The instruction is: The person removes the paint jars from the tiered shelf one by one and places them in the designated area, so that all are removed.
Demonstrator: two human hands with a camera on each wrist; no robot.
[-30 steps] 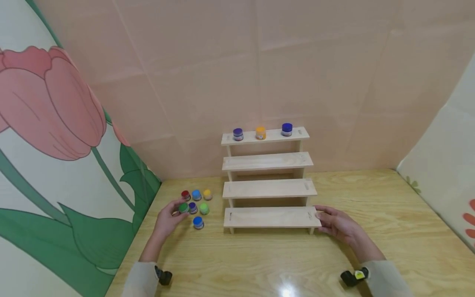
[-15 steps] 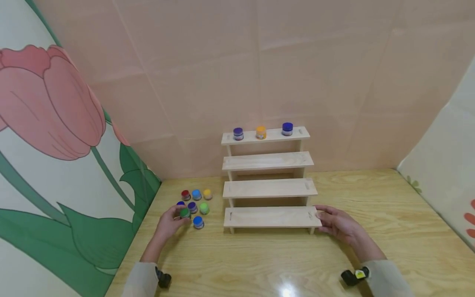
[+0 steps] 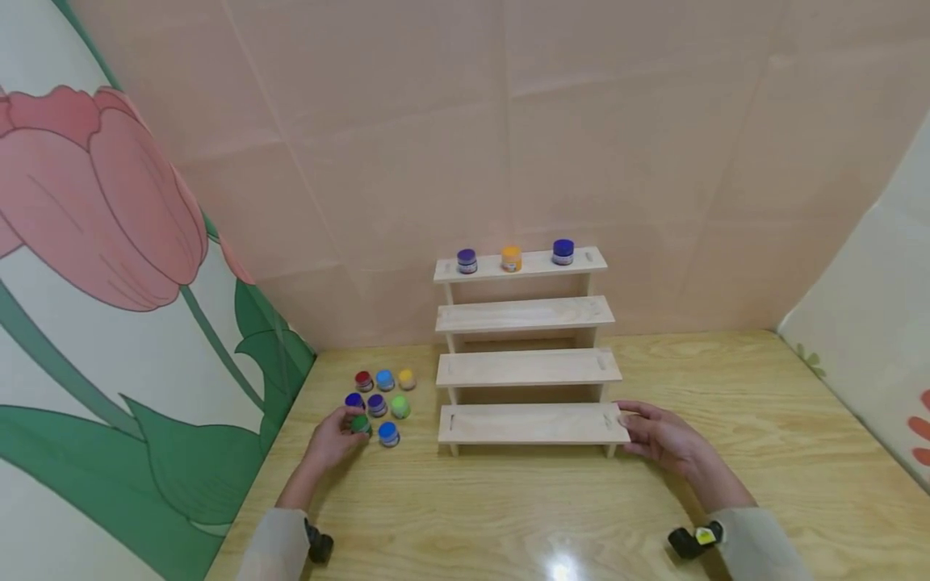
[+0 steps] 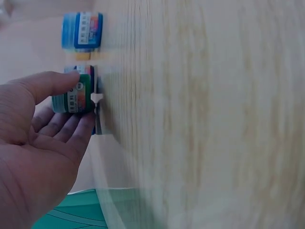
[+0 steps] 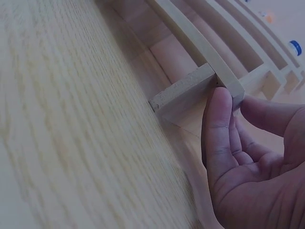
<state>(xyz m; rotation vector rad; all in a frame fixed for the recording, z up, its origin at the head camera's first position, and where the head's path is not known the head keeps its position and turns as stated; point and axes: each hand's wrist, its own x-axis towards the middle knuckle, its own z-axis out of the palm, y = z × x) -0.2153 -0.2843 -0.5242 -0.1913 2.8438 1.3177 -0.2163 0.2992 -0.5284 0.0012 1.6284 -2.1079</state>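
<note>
My left hand (image 3: 336,440) pinches a small green-lidded paint jar (image 4: 74,99) between thumb and fingers, low at the near left of the jar group. Right beside it stand a dark blue-lidded jar (image 3: 354,400) and a blue-lidded jar (image 3: 388,434). With thumb and fingertips, my right hand (image 3: 664,438) grips the right end of the lowest step of a four-tier wooden display rack (image 3: 530,425). The right wrist view shows the thumb over the step's edge (image 5: 224,71) and a finger beneath it. On the top tier sit two dark blue-lidded jars and an orange jar (image 3: 511,258).
More jars stand left of the rack: a dark red-lidded one (image 3: 364,381), a light blue one (image 3: 385,380), a yellow one (image 3: 407,379), a purple one (image 3: 377,405) and a light green one (image 3: 400,407). Behind the wood-grain table (image 3: 508,508) rises a pink backdrop.
My left hand has brought the green-lidded jar toward the near side of the group, uncovering the dark blue-lidded jar behind it. My right hand keeps its grip on the rack.
</note>
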